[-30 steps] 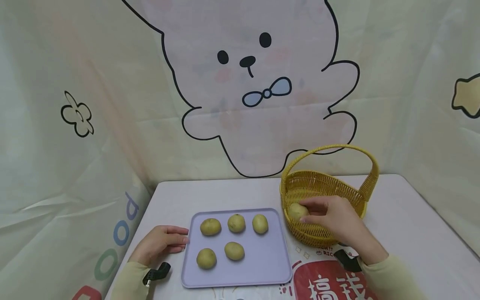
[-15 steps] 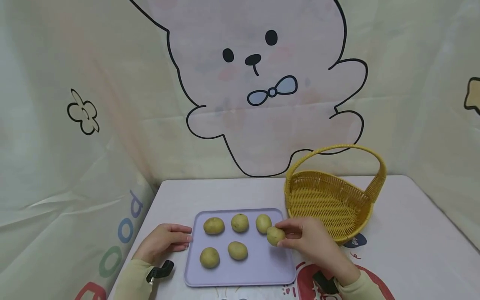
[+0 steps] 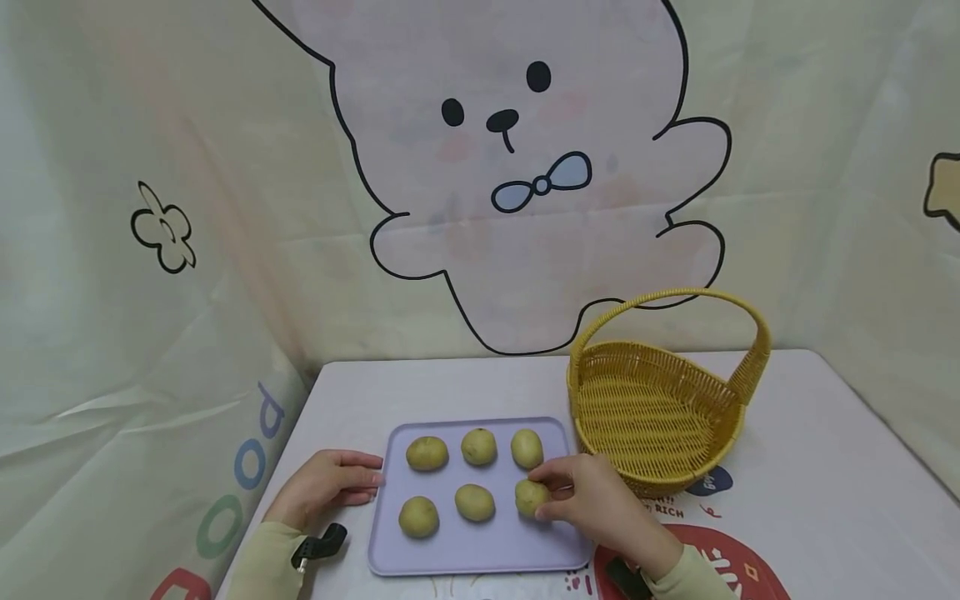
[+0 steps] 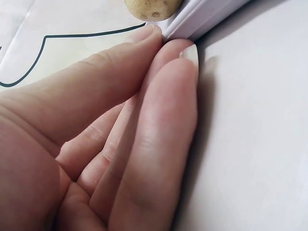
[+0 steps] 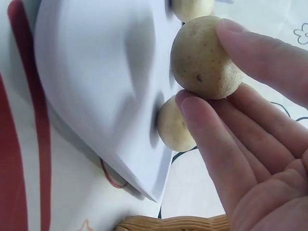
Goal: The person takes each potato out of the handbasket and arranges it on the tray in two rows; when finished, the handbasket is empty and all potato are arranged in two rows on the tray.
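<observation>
A lilac tray (image 3: 480,557) lies on the table with several small potatoes on it, one of them a potato (image 3: 475,503) in the near row's middle. Over the right end of that row, my right hand (image 3: 600,504) pinches another potato (image 3: 531,497) between thumb and fingers. The right wrist view has this held potato (image 5: 204,57) close up, with a second potato (image 5: 175,124) behind it on the tray. At the tray's left edge, my left hand (image 3: 326,487) rests with its fingers extended. In the left wrist view its fingertips (image 4: 168,79) touch the tray's rim.
A yellow woven basket (image 3: 645,408) with a tall handle stands behind and right of the tray, with nothing in it. Behind the table hangs a cloth printed with a cartoon bear. A printed red patch (image 3: 720,558) marks the tabletop at the front right.
My right hand has carried the potato from inside the basket leftward and toward me, down to the tray's right part. The left hand stays at the tray's edge.
</observation>
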`<control>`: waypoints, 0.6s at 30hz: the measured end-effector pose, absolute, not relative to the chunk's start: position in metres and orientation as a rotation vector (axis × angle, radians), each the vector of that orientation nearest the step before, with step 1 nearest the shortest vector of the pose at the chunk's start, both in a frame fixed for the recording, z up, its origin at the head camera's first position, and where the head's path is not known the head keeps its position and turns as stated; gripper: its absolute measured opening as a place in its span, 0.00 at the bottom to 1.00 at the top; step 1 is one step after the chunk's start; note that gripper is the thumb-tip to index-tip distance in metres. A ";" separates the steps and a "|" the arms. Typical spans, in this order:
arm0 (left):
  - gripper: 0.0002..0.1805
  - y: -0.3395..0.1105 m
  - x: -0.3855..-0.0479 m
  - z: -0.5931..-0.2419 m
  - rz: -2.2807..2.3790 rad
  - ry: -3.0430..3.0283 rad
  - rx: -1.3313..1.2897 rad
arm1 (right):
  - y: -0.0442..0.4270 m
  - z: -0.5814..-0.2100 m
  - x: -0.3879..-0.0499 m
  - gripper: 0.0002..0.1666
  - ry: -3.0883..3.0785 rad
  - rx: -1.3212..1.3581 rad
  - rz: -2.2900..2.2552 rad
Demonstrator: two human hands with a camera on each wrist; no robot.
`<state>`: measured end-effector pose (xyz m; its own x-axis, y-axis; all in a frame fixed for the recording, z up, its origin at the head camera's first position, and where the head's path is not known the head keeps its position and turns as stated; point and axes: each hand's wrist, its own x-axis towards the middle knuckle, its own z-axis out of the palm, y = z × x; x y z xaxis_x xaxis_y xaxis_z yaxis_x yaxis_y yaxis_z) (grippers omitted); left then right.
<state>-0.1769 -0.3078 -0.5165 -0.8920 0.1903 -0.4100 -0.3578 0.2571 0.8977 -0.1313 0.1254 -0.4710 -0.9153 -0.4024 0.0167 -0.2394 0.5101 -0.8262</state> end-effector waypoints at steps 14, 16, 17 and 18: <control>0.27 -0.307 -0.176 -0.517 1.662 2.108 -0.163 | 0.124 -0.480 -0.131 0.23 2.607 -0.606 -1.307; 0.27 -0.307 -0.176 -0.517 1.662 2.108 -0.159 | 0.124 -0.481 -0.131 0.22 2.612 -0.613 -1.297; 0.27 -0.307 -0.176 -0.516 1.661 2.109 -0.157 | 0.124 -0.482 -0.131 0.22 2.613 -0.616 -1.293; 0.27 -0.307 -0.177 -0.516 1.660 2.109 -0.160 | 0.124 -0.482 -0.131 0.22 2.614 -0.619 -1.287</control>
